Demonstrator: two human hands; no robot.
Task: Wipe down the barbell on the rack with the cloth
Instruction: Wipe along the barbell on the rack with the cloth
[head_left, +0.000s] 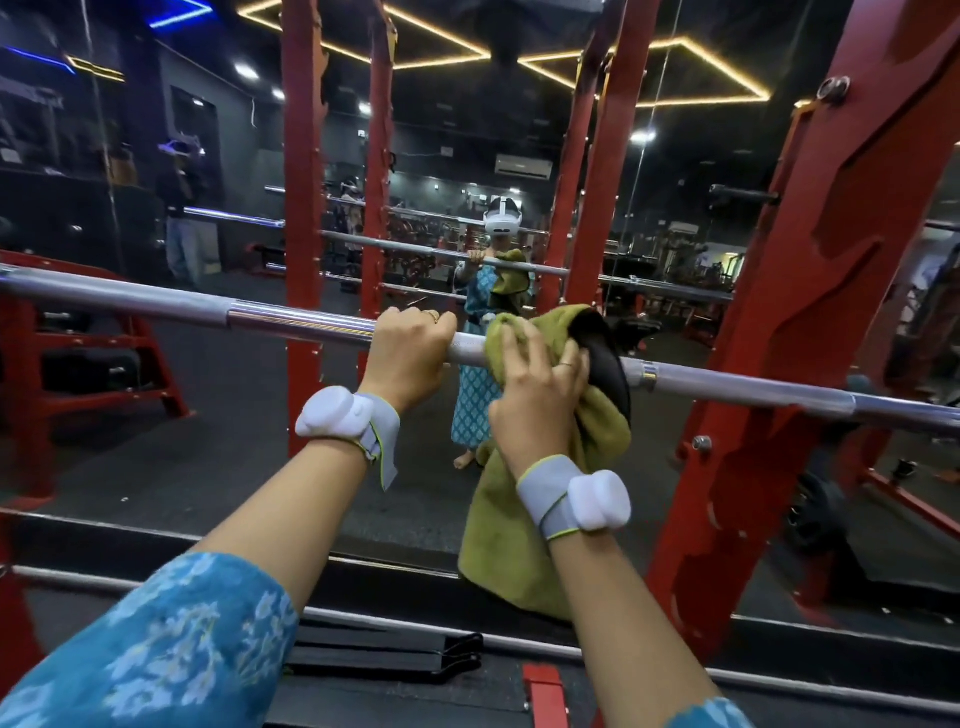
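Directly under both hands, one steel barbell (291, 317) lay on the red rack (779, 364), its long axis running left to right through both grips. The left hand (410, 353) was curled round the bare shaft; the right hand (535, 387), just beside it on the right, had its fingers curled over the green cloth (519, 519), bunched round the bar with its tail hanging below the wrist. The right hand was judged placed to slide along that axis, its leftward travel blocked by the left hand.

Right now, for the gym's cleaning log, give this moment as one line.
left hand: grips shiny steel barbell | right hand: holds olive-green cloth wrapped on barbell | cloth's tail: hangs below barbell
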